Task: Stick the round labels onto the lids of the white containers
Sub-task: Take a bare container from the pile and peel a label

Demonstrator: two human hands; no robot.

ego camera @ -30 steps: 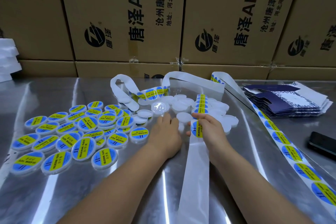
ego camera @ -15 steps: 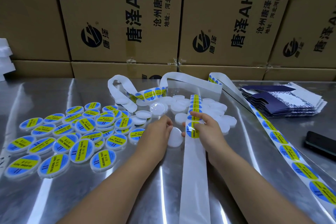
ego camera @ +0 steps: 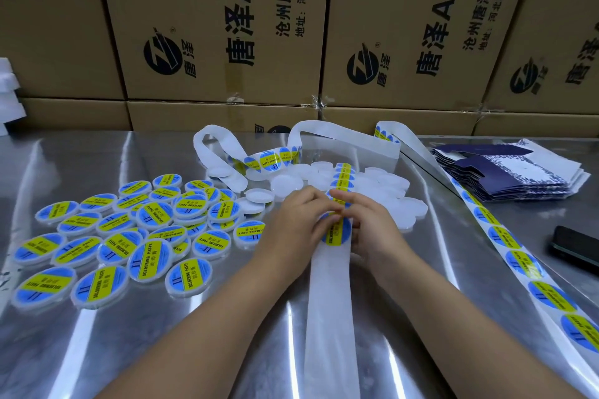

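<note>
Both hands meet at the table's middle around one round blue-and-yellow label [ego camera: 335,232]. My left hand [ego camera: 296,225] curls in from the left, apparently round a white container that the label hides. My right hand [ego camera: 371,232] pinches the label's right and top edge. Behind them the label strip [ego camera: 343,179] runs back over a heap of bare white containers [ego camera: 392,193]. Its empty white backing [ego camera: 327,317] trails toward me. Several labelled containers [ego camera: 152,236] lie at the left.
A second label strip [ego camera: 518,264] runs along the right of the metal table [ego camera: 162,353]. A stack of dark blue flat cartons [ego camera: 512,176] and a black phone [ego camera: 573,246] lie at the right. Cardboard boxes [ego camera: 210,26] wall the back.
My left hand took a white container from the heap and brought it to the right hand. The label now sits face up between both hands, slightly nearer me.
</note>
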